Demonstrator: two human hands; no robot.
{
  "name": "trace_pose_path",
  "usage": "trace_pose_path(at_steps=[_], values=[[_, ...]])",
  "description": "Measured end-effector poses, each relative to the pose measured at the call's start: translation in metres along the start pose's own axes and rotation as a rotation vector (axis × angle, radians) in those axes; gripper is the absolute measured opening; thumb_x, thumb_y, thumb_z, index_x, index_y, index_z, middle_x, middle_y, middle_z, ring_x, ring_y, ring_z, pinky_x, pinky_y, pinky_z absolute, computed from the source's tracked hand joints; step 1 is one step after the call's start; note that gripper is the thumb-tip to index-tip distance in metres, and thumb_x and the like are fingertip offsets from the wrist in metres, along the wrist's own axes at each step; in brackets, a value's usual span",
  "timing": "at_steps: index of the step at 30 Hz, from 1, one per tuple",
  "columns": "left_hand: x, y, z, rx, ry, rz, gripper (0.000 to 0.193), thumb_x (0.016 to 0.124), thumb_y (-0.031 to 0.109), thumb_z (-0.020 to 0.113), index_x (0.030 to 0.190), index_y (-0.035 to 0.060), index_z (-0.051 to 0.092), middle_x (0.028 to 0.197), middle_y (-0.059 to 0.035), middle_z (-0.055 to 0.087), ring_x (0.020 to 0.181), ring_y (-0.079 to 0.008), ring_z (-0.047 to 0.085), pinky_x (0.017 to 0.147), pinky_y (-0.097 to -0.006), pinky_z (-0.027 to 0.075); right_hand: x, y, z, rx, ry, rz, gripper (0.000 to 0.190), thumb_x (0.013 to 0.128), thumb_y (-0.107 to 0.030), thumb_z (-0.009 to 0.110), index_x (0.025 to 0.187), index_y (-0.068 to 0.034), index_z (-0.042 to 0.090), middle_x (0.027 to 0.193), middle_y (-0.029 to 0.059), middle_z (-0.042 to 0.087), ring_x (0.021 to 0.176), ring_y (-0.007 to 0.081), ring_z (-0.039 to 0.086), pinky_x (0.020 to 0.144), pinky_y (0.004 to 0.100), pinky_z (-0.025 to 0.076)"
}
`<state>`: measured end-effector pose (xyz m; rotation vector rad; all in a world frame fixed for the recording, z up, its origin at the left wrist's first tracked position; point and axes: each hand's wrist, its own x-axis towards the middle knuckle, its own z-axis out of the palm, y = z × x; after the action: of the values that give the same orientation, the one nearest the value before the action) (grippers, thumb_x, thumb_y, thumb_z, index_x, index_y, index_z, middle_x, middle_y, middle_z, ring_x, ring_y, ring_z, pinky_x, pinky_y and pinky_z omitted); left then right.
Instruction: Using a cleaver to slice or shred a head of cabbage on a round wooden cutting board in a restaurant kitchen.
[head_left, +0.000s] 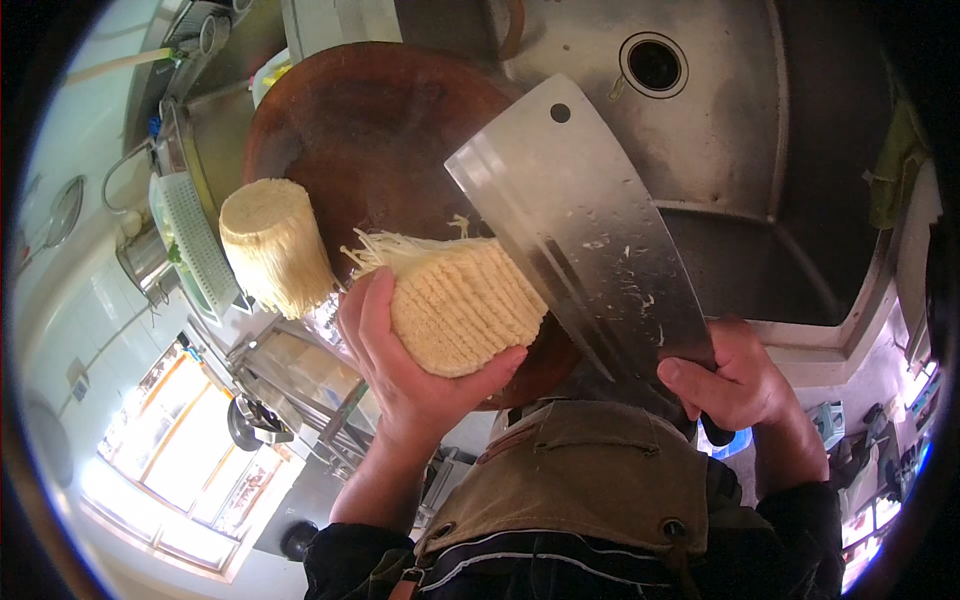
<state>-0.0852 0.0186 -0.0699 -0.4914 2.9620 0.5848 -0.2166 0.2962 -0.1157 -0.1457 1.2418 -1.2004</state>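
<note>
My left hand (409, 379) grips a thick bundle of enoki mushrooms (465, 311) above a round wooden chopping board (360, 135). Its pale base faces me and is scored with parallel ridges; thin stems stick out at the upper left. In my right hand (739, 379) is the handle of a broad steel cleaver (592, 232), its blade angled up and to the left. The blade overlaps the right end of the bundle in view; whether they touch I cannot tell. Small pale scraps cling to the steel. A second enoki bundle (274, 244) stands at the board's left edge, base upward.
Right of the board lies a stainless steel sink (720, 150) with a round drain (652, 65). To the left are a white perforated basket (199, 240) and a metal pot (146, 255). A brown apron (577, 472) covers my front at the board's near edge.
</note>
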Motion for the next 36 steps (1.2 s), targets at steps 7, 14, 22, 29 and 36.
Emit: trace_pose_path(at_steps=[7,14,22,29,36], values=[[-0.001,-0.002,0.002,-0.039,0.028,0.007,0.108,0.058,0.042,0.091,0.137,-0.0019,0.032,0.124,-0.0225,0.040,0.114,-0.0362,0.042,0.095,-0.0489,0.037,0.000,0.001,0.002,0.009,0.013,-0.023,0.023,0.095,-0.019,0.060,0.078,-0.004,0.057,0.057,0.0015,0.055,0.052,0.0102,0.056,0.050,0.0299,0.042],[-0.001,-0.002,0.002,-0.034,0.025,0.003,0.107,0.058,0.042,0.091,0.136,-0.0016,0.032,0.124,-0.0223,0.040,0.114,-0.0359,0.042,0.095,-0.0489,0.037,0.000,0.000,0.002,0.024,0.016,-0.023,0.023,0.095,-0.019,0.059,0.078,-0.004,0.057,0.057,0.0013,0.056,0.053,0.0109,0.056,0.050,0.0302,0.043],[-0.003,-0.004,0.000,0.006,-0.016,0.007,0.114,0.057,0.040,0.090,0.142,-0.0016,0.026,0.127,-0.0173,0.037,0.119,-0.0288,0.042,0.102,-0.0444,0.036,0.003,-0.001,-0.001,-0.020,-0.030,0.019,0.025,0.096,-0.022,0.058,0.081,-0.003,0.058,0.058,0.0022,0.057,0.053,0.0113,0.056,0.051,0.0313,0.044],[-0.004,-0.006,0.000,-0.083,0.019,0.006,0.111,0.056,0.043,0.092,0.138,-0.0013,0.031,0.127,-0.0226,0.038,0.116,-0.0375,0.041,0.097,-0.0508,0.035,0.048,-0.037,0.013,-0.249,-0.127,0.052,0.030,0.096,-0.029,0.054,0.085,-0.001,0.058,0.065,0.0138,0.060,0.062,0.0283,0.064,0.059,0.0397,0.049],[-0.019,-0.023,0.005,-0.167,0.081,0.024,0.126,0.052,0.052,0.092,0.144,-0.0006,0.024,0.133,-0.0196,0.038,0.122,-0.0338,0.043,0.102,-0.0475,0.036,0.047,-0.032,0.066,-0.244,-0.061,-0.288,0.026,0.094,-0.022,0.054,0.088,0.003,0.054,0.071,0.0213,0.061,0.068,0.0388,0.065,0.062,0.0472,0.051]])
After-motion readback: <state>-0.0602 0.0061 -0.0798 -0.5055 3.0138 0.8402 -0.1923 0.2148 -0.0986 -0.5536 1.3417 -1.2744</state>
